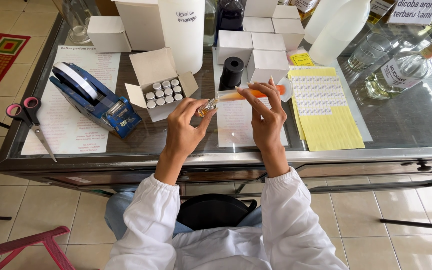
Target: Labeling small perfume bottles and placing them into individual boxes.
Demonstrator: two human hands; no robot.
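Observation:
My left hand (185, 126) grips a small clear glass bottle (207, 107) holding amber liquid, tilted toward the right. My right hand (266, 114) holds a syringe (248, 94) with orange liquid, lying level, its tip at the bottle's mouth. Both hands hover over a white printed sheet (233, 125) on the glass counter (406, 120). A black round cap (233, 71) stands just behind the hands.
An open white box of small capped vials (162, 93) sits left of the hands. A blue tape dispenser (95, 100) and pink-handled scissors (28, 120) lie farther left. Yellow label sheets (323, 107), white boxes (268, 42), a tall white container (183, 30) and glass bottles (401, 72) crowd the back and right.

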